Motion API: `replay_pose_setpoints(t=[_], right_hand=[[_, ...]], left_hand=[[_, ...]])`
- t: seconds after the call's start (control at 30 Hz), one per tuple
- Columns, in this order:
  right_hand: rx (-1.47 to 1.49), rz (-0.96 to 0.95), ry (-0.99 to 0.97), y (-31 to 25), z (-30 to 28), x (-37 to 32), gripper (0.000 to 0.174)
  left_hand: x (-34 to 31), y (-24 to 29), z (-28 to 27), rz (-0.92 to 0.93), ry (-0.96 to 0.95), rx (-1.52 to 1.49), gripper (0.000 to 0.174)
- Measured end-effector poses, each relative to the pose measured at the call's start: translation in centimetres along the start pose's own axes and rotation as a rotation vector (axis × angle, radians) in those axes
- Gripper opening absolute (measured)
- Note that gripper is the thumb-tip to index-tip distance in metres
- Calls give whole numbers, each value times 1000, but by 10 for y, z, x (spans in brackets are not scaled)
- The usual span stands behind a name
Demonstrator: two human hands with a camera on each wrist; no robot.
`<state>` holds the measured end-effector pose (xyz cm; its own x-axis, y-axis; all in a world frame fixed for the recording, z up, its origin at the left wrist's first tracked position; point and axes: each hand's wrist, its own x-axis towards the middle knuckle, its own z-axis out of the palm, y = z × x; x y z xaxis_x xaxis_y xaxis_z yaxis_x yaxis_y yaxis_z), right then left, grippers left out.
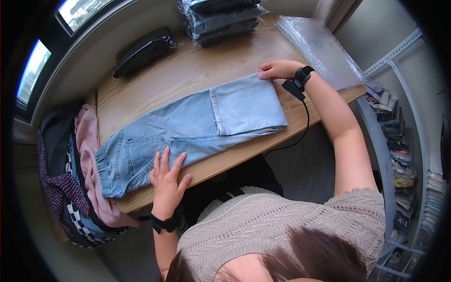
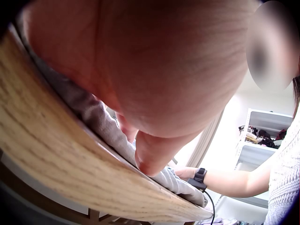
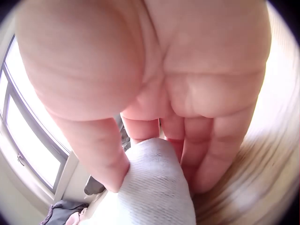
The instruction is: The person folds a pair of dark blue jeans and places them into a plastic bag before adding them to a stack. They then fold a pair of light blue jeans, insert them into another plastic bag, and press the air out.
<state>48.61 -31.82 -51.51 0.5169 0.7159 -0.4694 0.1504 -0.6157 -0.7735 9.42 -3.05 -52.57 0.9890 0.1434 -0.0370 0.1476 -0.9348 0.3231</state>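
Note:
Light blue jeans (image 1: pixel 185 115) lie folded lengthwise across the wooden table (image 1: pixel 235 56). Their elastic waistband (image 1: pixel 104 169) is at the left, and the leg end is turned back over itself at the right, with the hem (image 1: pixel 217 112) showing as a stitched band. My left hand (image 1: pixel 167 183) rests with spread fingers on the near edge of the jeans, below the back pocket. At the far right corner my right hand (image 1: pixel 283 69) pinches the folded edge; in the right wrist view the thumb (image 3: pixel 101 154) and fingers close around the denim fold (image 3: pixel 157 183).
Piled clothes (image 1: pixel 87 178) hang over the table's left end. A black packed bundle (image 1: pixel 144 52) and a stack of bagged garments (image 1: pixel 223 21) stand at the back. Clear plastic bags (image 1: pixel 324 51) lie at the right corner, beside a white rack (image 1: pixel 399 70). A cable (image 1: pixel 307 122) trails from my right wrist.

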Motion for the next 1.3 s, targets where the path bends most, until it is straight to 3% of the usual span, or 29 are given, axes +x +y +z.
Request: replay_pose_setpoints(t=[0.27, 0.33, 0.4, 0.5, 0.57, 0.7, 0.77, 0.97, 1.1, 1.17, 1.3], right_hand=[[-6, -10, 79, 9, 0, 7, 15], [-54, 8, 93, 10, 5, 6, 24], [-312, -159, 399, 11, 16, -5, 35], [-494, -343, 472, -17, 53, -63, 45], [-469, -402, 414, -29, 88, -104, 56], [-465, -314, 449, -4, 139, -125, 64], [-382, -358, 603, 9, 153, -121, 66], [-201, -405, 700, 20, 163, -111, 59], [-186, -444, 683, 30, 158, -108, 52], [-32, -449, 656, 32, 156, -110, 51], [-50, -437, 685, 35, 158, -109, 51]], left_hand=[[-1, -3, 2, 18, 8, 0, 54], [0, -4, 5, 22, 25, 22, 55], [0, -5, 5, 26, 13, 16, 56], [0, -4, 5, 22, 29, 38, 56], [1, -5, 7, 22, 33, 34, 57], [1, -6, 8, 35, 46, 47, 56], [1, -5, 8, 48, 54, 47, 55], [0, -6, 8, 31, 43, 58, 58], [0, -6, 8, 46, 61, 52, 57], [1, -5, 8, 32, 43, 52, 57], [0, -6, 8, 31, 42, 48, 57]])
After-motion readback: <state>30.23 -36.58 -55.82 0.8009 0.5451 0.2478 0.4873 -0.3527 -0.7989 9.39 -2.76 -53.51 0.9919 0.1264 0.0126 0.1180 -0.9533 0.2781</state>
